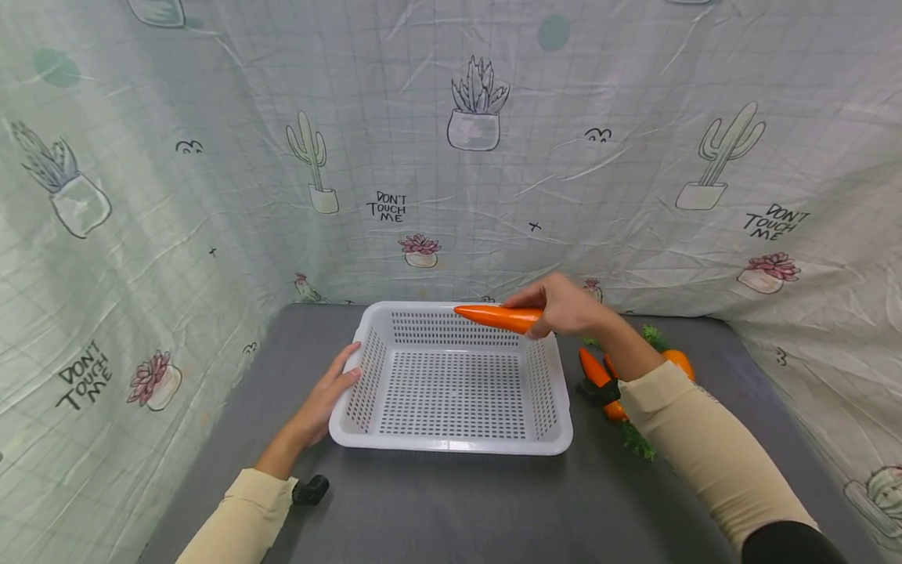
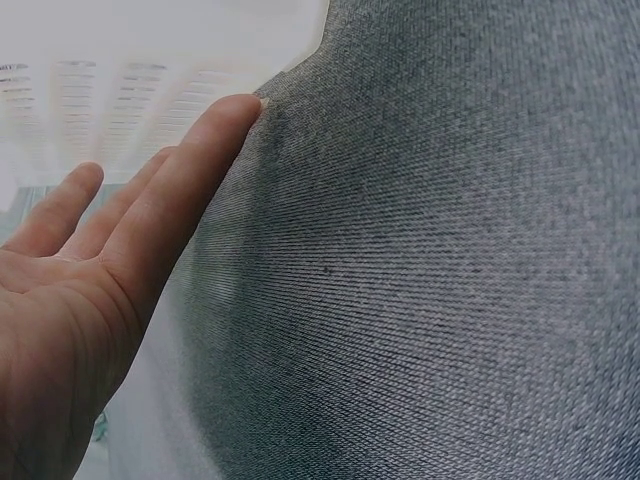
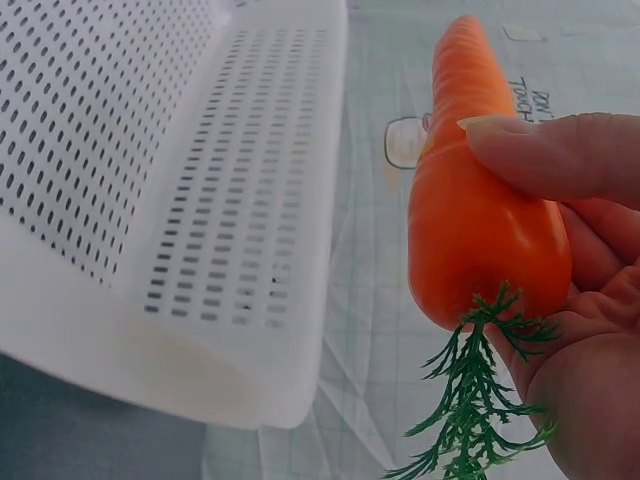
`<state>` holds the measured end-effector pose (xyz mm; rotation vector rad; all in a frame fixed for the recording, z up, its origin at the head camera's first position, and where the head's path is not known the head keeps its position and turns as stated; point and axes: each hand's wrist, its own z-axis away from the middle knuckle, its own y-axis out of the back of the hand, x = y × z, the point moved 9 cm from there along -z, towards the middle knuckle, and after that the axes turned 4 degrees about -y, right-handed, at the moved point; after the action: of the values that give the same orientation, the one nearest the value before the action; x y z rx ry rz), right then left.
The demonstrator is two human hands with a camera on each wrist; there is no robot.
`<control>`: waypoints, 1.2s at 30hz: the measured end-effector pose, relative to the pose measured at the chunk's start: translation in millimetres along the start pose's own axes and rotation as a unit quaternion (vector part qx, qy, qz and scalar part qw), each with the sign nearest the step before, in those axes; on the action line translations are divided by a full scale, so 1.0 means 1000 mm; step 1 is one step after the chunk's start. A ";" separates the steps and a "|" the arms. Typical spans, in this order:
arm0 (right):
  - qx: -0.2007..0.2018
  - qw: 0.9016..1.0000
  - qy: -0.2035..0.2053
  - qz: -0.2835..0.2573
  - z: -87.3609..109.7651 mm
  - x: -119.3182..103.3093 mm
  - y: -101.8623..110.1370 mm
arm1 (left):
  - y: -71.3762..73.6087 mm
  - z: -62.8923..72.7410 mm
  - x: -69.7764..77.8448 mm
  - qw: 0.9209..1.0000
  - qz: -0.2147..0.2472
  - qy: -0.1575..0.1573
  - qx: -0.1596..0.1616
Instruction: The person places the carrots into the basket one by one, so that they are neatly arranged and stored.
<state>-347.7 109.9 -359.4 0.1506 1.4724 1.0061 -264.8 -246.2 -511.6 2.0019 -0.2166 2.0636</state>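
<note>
1. Here's the right hand [image 1: 564, 307], up at the basket's far right corner, and its grip is pinching a carrot [image 1: 496, 316], thumb on one side, fingers on the other.
2. The carrot is off the worktop [image 1: 423, 509], held in the air; seen from the head, its tip points left and it cuts across the far rim of the basket.
3. Over to the right wrist view: thick end towards the camera, a tuft of green leaves [image 3: 470, 400] hanging off it, and a visible gap between carrot and basket.
4. Now the left hand [image 1: 327, 401], at the basket's left side: its grip is spread, fingers straight, touching around the rim.
5. Centre stage, the basket [image 1: 451, 445]: white, rectangular, slotted all over, sitting upright on the grey worktop, its slotted floor in plain sight.
6. Just right of the basket, more carrots [image 1: 595, 368] lie on the worktop, partly hidden by the right forearm, with green sprigs [image 1: 655, 338] about them.
7. Beyond that forearm peeks a rounded orange thing [image 1: 678, 362]; too much of it is covered to say what it is.
8. Both arms wear cream sleeves [image 1: 705, 446], and a black device [image 1: 310, 490] sits at each wrist.
9. Behind it all hangs a pale, creased sheet [image 1: 493, 188] printed with potted plants and "DON'T TOUCH ME".
</note>
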 end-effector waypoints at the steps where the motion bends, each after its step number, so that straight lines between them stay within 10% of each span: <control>1: -0.001 1.000 -0.001 -0.002 -0.001 0.000 -0.001 | 0.000 0.000 0.000 1.000 0.001 0.000 0.001; 36: -0.022 0.999 0.018 -0.016 -0.044 -0.019 -0.037 | 0.001 -0.004 0.001 1.000 0.023 -0.005 -0.015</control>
<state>-364.0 54.3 -376.2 0.0780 1.4802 1.0187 -269.1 -246.3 -510.3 2.0093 -0.2959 2.0657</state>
